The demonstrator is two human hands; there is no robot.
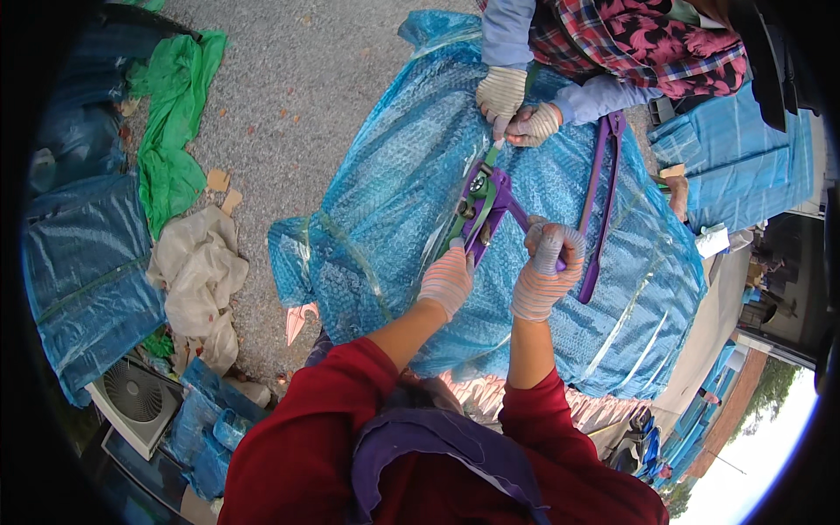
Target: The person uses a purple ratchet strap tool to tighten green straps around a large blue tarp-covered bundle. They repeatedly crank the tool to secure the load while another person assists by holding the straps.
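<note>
A purple strapping tensioner (495,194) lies over a green strap (493,156) on a large bundle wrapped in blue bubble wrap (385,188). My left hand (447,282), in a striped work glove, is closed at the tensioner's near end, where the strap runs; its fingertips are partly hidden. My right hand (551,269), gloved alike, is wrapped round the tensioner's lever. Just right of it rests a long-handled purple strapping sealer (602,197) on the wrap. Across from me a co-worker's gloved hands (516,109) pinch the strap's far part.
Green plastic sheeting (171,131) and crumpled whitish plastic (199,280) lie on the grey ground at the left. More blue-wrapped bundles (92,271) stand there, near a fan unit (136,395). Another blue-wrapped stack (744,153) sits at the far right.
</note>
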